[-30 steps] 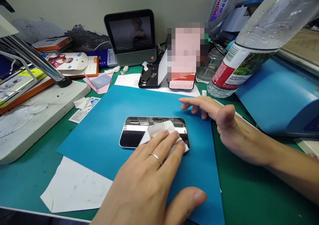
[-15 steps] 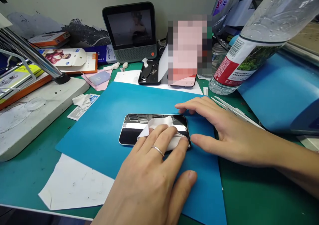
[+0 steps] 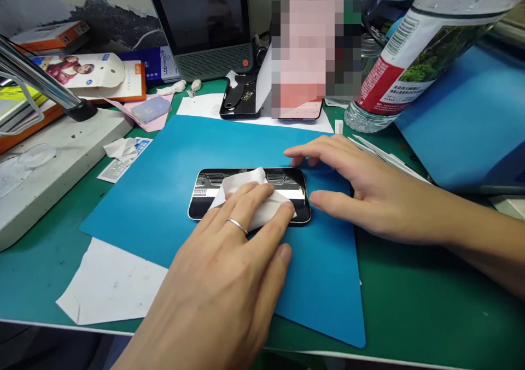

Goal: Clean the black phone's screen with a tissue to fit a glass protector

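A smartphone (image 3: 200,206) lies flat and sideways on the blue mat (image 3: 156,162), its glossy black face reflecting a bright white strip. My left hand (image 3: 229,260), a ring on one finger, presses a white wipe (image 3: 246,178) onto the phone's middle. Its fingers lie over the wipe and hide part of the screen. At the phone's right end is my right hand (image 3: 356,189), fingers and thumb apart with nothing between them. The thumb tip is right by the phone's edge; whether it touches I cannot tell.
A large plastic bottle (image 3: 394,80) leans at the back right, near thin white tools (image 3: 389,157). A smart display (image 3: 209,64) and a black case (image 3: 240,105) stand behind. Left are a lamp base (image 3: 82,146), crumpled tissue (image 3: 122,150) and torn paper (image 3: 110,288).
My left hand has slid the wipe leftward along the phone, baring more of its right end. My right hand keeps about the same place by the phone. The view has tilted down.
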Demonstrator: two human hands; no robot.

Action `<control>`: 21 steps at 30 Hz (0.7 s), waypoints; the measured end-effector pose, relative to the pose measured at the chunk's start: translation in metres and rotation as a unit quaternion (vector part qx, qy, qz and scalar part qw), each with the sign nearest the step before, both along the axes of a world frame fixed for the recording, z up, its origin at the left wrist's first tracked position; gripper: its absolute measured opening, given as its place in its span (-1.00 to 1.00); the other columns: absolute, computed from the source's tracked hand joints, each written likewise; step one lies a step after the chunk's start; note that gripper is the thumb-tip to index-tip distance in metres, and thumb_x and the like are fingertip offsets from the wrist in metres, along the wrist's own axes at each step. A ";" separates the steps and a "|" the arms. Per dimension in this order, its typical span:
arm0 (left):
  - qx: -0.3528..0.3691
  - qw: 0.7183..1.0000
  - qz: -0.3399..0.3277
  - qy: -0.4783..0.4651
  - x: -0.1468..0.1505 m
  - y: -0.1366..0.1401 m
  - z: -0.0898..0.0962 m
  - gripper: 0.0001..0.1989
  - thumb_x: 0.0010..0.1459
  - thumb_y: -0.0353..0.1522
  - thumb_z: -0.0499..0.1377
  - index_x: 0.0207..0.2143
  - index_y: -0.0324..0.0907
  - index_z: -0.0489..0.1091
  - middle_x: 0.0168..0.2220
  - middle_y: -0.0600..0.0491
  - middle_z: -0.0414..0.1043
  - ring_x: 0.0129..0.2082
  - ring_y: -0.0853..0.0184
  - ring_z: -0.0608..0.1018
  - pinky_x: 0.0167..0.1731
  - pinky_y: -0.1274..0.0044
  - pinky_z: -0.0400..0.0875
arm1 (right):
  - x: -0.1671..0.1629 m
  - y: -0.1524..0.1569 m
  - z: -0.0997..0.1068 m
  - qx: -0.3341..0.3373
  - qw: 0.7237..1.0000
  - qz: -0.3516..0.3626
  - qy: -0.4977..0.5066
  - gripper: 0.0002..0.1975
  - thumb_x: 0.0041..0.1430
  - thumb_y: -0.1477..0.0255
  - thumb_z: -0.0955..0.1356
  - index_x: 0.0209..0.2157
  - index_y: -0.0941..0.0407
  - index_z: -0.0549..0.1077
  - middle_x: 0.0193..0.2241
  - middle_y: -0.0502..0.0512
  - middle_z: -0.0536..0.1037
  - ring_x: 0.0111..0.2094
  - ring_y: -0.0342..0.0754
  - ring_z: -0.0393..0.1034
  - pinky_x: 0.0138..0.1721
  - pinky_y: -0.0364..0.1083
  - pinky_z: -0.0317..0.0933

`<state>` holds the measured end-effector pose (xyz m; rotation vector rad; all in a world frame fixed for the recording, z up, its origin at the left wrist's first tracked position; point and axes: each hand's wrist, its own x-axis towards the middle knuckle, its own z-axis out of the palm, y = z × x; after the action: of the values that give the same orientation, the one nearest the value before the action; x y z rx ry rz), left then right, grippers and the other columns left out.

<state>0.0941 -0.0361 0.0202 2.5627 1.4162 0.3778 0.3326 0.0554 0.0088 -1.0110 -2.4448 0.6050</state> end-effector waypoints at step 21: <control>0.017 0.999 -0.035 0.025 -0.014 -0.006 -0.004 -0.50 0.48 -0.40 -0.02 0.39 -0.02 0.31 0.47 -0.09 0.23 0.46 0.02 0.31 0.24 0.09 0.51 | -0.002 0.000 0.005 -0.040 0.999 -0.028 0.005 -0.55 0.45 0.20 0.24 0.22 0.09 0.47 0.10 0.22 0.57 0.15 0.22 0.42 0.19 0.22 0.28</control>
<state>0.0802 -0.0425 0.0166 2.6587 1.3430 0.3309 0.3305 0.0557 0.0139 -1.1007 -2.3920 0.6916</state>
